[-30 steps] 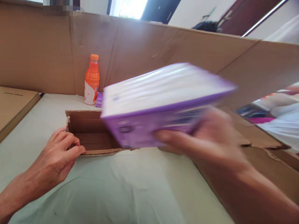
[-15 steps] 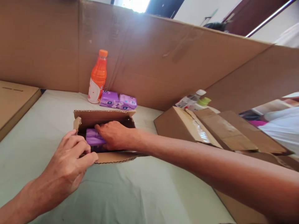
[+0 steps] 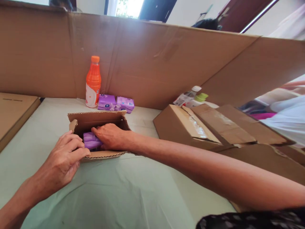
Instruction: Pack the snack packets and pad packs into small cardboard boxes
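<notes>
An opened cardboard box [image 3: 105,155] stands on the pale green cloth in front of me. Inside its left part lies a purple tissue pack [image 3: 91,140]. My right hand [image 3: 111,136] reaches into the box with its fingers closed on the right end of that pack; some fingertips are hidden behind it. My left hand [image 3: 65,156] is at the box's left end, its curled fingers gripping the edge. Just behind the box, two more purple tissue packs [image 3: 106,102] lie side by side, next to an upright bottle of orange drink [image 3: 93,83].
A tall cardboard wall [image 3: 143,60] closes off the back. To the right stands a larger carton [image 3: 190,127] with raised flaps, a clear bottle [image 3: 190,93] and a green-capped container [image 3: 201,97] behind it. A flat carton [image 3: 16,111] lies at left. A person in white [image 3: 288,117] is at far right.
The view has shifted slightly, so most things sit further left. My right hand and the tissue pack appear a little deeper in the box. The left hand keeps its hold on the edge.
</notes>
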### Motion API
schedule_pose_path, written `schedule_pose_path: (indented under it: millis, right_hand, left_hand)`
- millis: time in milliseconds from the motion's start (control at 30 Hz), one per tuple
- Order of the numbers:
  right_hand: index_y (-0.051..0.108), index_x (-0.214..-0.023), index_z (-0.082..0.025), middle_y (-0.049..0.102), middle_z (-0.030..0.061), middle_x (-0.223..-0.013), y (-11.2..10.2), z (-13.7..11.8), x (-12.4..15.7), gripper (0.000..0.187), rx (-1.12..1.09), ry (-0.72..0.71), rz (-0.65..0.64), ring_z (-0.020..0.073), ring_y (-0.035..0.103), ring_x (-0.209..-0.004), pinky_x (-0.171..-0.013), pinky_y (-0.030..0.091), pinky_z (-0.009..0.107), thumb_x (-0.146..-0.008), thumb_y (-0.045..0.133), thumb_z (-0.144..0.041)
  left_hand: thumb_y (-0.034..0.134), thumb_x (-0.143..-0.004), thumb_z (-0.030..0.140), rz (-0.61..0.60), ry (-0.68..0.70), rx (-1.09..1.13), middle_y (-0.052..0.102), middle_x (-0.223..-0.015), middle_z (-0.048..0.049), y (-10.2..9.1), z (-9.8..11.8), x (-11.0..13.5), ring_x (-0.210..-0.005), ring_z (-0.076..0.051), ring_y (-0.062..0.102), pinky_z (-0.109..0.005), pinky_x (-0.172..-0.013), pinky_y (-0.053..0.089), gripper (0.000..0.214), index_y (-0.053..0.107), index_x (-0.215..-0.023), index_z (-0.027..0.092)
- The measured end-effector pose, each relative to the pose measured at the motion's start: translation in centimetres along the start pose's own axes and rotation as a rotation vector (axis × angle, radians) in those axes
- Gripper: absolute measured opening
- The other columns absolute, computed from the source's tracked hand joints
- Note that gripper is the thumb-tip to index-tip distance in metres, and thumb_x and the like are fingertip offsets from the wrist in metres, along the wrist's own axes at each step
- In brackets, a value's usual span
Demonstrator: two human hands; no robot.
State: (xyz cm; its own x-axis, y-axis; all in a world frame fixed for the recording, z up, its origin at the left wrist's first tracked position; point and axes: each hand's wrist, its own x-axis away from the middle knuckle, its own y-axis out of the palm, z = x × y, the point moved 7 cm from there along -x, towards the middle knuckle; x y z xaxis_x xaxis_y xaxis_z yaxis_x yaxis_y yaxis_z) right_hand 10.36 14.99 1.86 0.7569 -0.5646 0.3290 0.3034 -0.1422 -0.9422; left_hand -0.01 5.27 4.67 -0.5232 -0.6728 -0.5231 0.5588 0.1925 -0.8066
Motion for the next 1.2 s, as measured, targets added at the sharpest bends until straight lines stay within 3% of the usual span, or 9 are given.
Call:
schedule_pose_path:
  millis: [200,400,733,800,867,967,1067,1133,1200]
  right_hand:
    - [0.057,-0.126,-0.008,0.074,0.0185,-0.116,-1.8,0.4,1.2,0.046,0.004,0.071,0.11,0.0327,0.072,-0.106,-0.079,0.054,0.037,-0.083,0.069,-0.022]
    - [0.058,-0.127,-0.006,0.074,0.0202,-0.115,0.4,0.2,-1.1,0.041,-0.025,-0.025,-0.034,0.031,0.072,-0.108,-0.084,0.056,0.037,-0.089,0.066,-0.02]
    - [0.054,-0.132,-0.003,0.071,0.0222,-0.123,0.6,0.0,-0.8,0.043,-0.044,0.002,-0.027,0.0311,0.07,-0.114,-0.087,0.055,0.037,-0.092,0.061,-0.017]
    - [0.055,-0.132,-0.006,0.071,0.0201,-0.124,0.5,0.1,-1.2,0.044,-0.058,-0.017,-0.052,0.0296,0.07,-0.113,-0.085,0.056,0.035,-0.092,0.064,-0.022]
    - [0.056,-0.134,-0.01,0.071,0.0175,-0.126,-0.1,0.5,-0.8,0.048,-0.065,-0.03,-0.072,0.029,0.07,-0.113,-0.085,0.056,0.035,-0.091,0.068,-0.026]
    - [0.057,-0.136,-0.014,0.069,0.016,-0.131,-2.9,1.7,2.5,0.048,-0.104,0.009,0.148,0.0304,0.067,-0.119,-0.095,0.052,0.04,-0.091,0.067,-0.029]
    - [0.063,-0.13,-0.017,0.069,0.0141,-0.133,-4.8,3.9,8.6,0.039,-0.21,0.151,0.581,0.0309,0.063,-0.124,-0.106,0.046,0.047,-0.096,0.06,-0.035]
    - [0.062,-0.132,-0.018,0.068,0.0141,-0.134,-3.1,5.2,12.0,0.045,-0.308,0.247,0.721,0.0322,0.062,-0.124,-0.106,0.046,0.05,-0.096,0.06,-0.045]
    - [0.056,-0.14,-0.02,0.066,0.0151,-0.137,0.3,5.7,13.3,0.059,-0.426,0.275,0.712,0.0332,0.062,-0.124,-0.104,0.049,0.052,-0.093,0.061,-0.054]
  left_hand:
    - [0.047,-0.091,0.0,-0.047,0.001,0.017,0.064,-0.098,-0.0038,-0.4,-0.1,-0.5,-0.108,-0.02,0.055,-0.039,-0.106,0.044,0.03,0.063,-0.104,0.021]
    - [0.048,-0.09,-0.001,-0.057,0.011,0.022,0.065,-0.097,-0.003,-0.5,-0.5,-0.9,-0.107,-0.02,0.056,-0.037,-0.104,0.045,0.03,0.062,-0.104,0.022]
    - [0.047,-0.09,-0.001,-0.073,0.017,0.031,0.065,-0.096,-0.0038,-0.3,-0.7,-0.8,-0.111,-0.021,0.057,-0.042,-0.103,0.049,0.031,0.063,-0.102,0.022]
    - [0.048,-0.092,0.001,-0.044,0.012,0.015,0.064,-0.106,-0.0056,-0.4,-0.8,-0.8,-0.116,-0.022,0.057,-0.041,-0.102,0.05,0.029,0.063,-0.103,0.023]
    - [0.051,-0.093,0.004,0.015,-0.021,-0.012,0.056,-0.133,-0.0088,-0.6,-1.1,-0.4,-0.132,-0.025,0.05,-0.045,-0.109,0.048,0.029,0.064,-0.109,0.024]
    - [0.056,-0.095,0.011,0.138,-0.107,-0.031,0.028,-0.163,-0.0105,-1.2,-1.8,0.9,-0.15,-0.03,0.036,-0.053,-0.119,0.04,0.043,0.056,-0.134,0.03]
    - [0.064,-0.094,0.027,0.217,-0.243,0.0,0.033,-0.162,-0.0159,-1.5,-3.1,2.7,-0.146,-0.033,0.042,-0.057,-0.118,0.041,0.067,0.033,-0.154,0.03]
    - [0.066,-0.093,0.039,0.222,-0.359,0.037,0.045,-0.155,-0.0172,-1.0,-4.2,3.7,-0.142,-0.034,0.049,-0.058,-0.113,0.045,0.075,0.028,-0.157,0.028]
    - [0.063,-0.094,0.045,0.206,-0.435,0.082,0.057,-0.146,-0.0159,-0.3,-5.0,4.1,-0.136,-0.033,0.056,-0.054,-0.106,0.052,0.074,0.028,-0.156,0.028]
